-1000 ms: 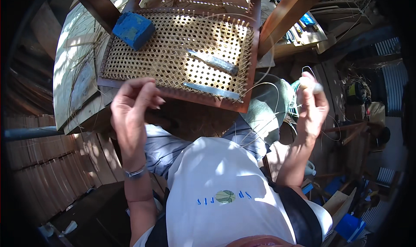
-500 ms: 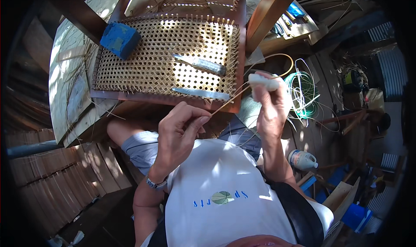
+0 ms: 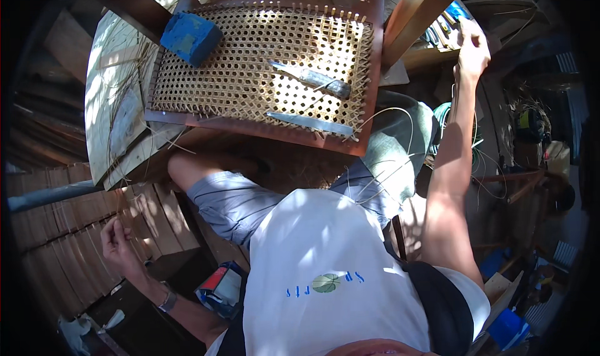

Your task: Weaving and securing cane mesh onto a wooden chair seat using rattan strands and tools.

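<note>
A woven cane seat panel (image 3: 250, 75) in a brown wooden frame (image 3: 250, 123) lies before me. On the weave rest a blue block (image 3: 190, 38), a dark-handled awl-like tool (image 3: 325, 83) and a flat grey metal strip (image 3: 309, 123). Out to the left, away from the seat, my left hand (image 3: 119, 245) is raised with fingertips pinched; what they hold is too thin to make out. My right arm stretches far right, and my right hand (image 3: 473, 51) curls beside tools (image 3: 444, 32) on a board. Its fingers hide whatever is in them. A loose cane strand (image 3: 394, 109) loops off the seat's right corner.
A pale wooden table (image 3: 112, 93) with cane scraps supports the frame's left side. Coiled green and white strands (image 3: 442, 113) hang at the right, near my forearm. Wooden chair legs (image 3: 415, 18) rise beside the seat. A red, white and blue package (image 3: 222, 287) lies by my left elbow.
Both hands have left the cane strand at the seat's right corner. My left hand swung out left and down; my right reached up right to the tools. The white wad is out of sight.
</note>
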Motion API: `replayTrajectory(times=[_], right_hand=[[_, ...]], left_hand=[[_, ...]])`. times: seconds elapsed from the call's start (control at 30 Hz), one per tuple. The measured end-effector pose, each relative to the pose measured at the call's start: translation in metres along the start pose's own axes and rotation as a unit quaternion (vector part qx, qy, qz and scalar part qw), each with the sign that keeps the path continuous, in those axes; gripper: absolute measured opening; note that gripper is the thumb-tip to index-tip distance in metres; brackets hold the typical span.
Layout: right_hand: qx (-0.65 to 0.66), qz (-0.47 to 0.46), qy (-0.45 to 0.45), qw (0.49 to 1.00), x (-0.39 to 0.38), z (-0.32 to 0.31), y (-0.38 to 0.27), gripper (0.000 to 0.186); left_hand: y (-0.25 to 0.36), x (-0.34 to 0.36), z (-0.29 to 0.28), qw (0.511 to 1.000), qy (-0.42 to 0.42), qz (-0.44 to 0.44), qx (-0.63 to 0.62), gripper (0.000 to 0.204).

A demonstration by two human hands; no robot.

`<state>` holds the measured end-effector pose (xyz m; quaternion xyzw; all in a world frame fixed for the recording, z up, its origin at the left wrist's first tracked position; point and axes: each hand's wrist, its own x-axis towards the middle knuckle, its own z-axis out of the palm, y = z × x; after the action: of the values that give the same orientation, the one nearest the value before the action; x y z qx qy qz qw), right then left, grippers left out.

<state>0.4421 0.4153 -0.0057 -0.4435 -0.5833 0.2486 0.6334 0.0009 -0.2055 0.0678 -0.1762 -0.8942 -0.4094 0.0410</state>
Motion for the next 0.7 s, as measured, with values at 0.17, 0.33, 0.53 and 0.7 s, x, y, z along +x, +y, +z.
replayTrajectory(times=[0.17, 0.33, 0.53, 0.7], right_hand=[[-0.121, -0.010, -0.242, 0.963, 0.037, 0.055, 0.090, 0.025], [-0.165, -0.015, -0.151, 0.975, 0.041, 0.053, 0.084, 0.026], [0.028, 0.004, 0.008, 1.000, -0.092, 0.028, -0.102, 0.018], [-0.146, -0.178, -0.397, 0.889, -0.196, 0.076, -0.183, 0.011]], left_hand=[[-0.050, 0.004, -0.106, 0.994, 0.085, -0.063, -0.006, 0.014], [-0.096, 0.014, -0.169, 0.958, 0.205, -0.070, -0.189, 0.021], [-0.097, 0.057, -0.229, 0.895, 0.229, 0.072, -0.375, 0.029], [-0.063, 0.143, -0.178, 0.965, 0.141, 0.057, -0.216, 0.022]])
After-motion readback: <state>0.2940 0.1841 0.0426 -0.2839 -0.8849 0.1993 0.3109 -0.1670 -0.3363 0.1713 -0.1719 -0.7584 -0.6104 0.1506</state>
